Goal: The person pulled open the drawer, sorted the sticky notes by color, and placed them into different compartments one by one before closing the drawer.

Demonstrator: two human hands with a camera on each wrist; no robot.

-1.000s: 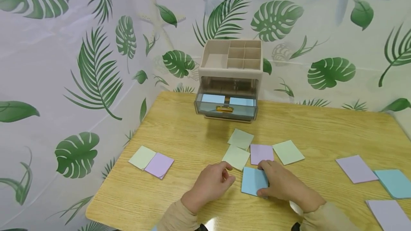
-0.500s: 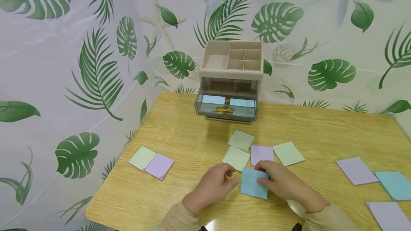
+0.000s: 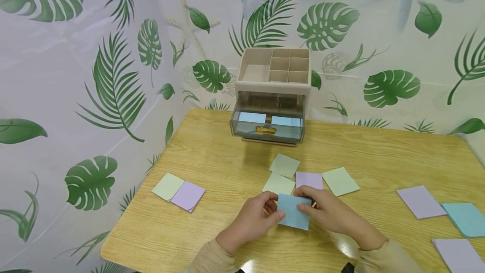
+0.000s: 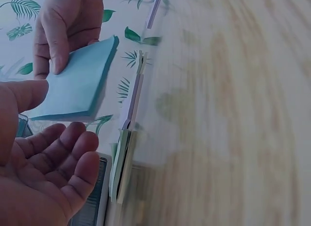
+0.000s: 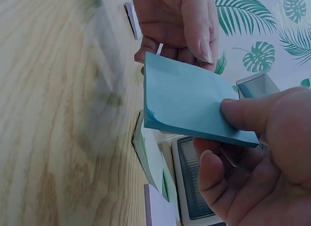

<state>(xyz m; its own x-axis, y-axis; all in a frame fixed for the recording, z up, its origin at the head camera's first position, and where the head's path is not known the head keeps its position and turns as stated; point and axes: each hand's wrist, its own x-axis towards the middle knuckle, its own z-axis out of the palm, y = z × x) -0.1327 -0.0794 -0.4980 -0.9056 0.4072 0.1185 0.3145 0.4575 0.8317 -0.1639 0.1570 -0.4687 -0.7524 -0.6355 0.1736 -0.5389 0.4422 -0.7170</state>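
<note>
A blue sticky note pad (image 3: 294, 211) is raised off the table in front of me. My right hand (image 3: 329, 212) pinches its right side, thumb on top and fingers beneath, as the right wrist view shows. At the pad's left edge is my left hand (image 3: 253, 217), fingers loosely bent and thumb overlapping the edge; in the left wrist view its fingers (image 4: 80, 158) lie apart from the pad. Whether the left thumb touches it I cannot tell. Just beyond lie two pale green pads (image 3: 284, 165) (image 3: 278, 183), a purple pad (image 3: 310, 180) and another green pad (image 3: 340, 181).
A beige desk organizer (image 3: 273, 66) stands at the back, its clear drawer (image 3: 267, 129) pulled out with two blue pads inside. Green and purple pads (image 3: 188, 196) lie at the left. More purple and blue pads (image 3: 467, 219) lie at the right on the wooden table (image 3: 212, 151).
The right hand has lifted the blue pad off the table and brought it left and toward the left hand. The left hand has barely moved; its thumb now overlaps the pad's edge.
</note>
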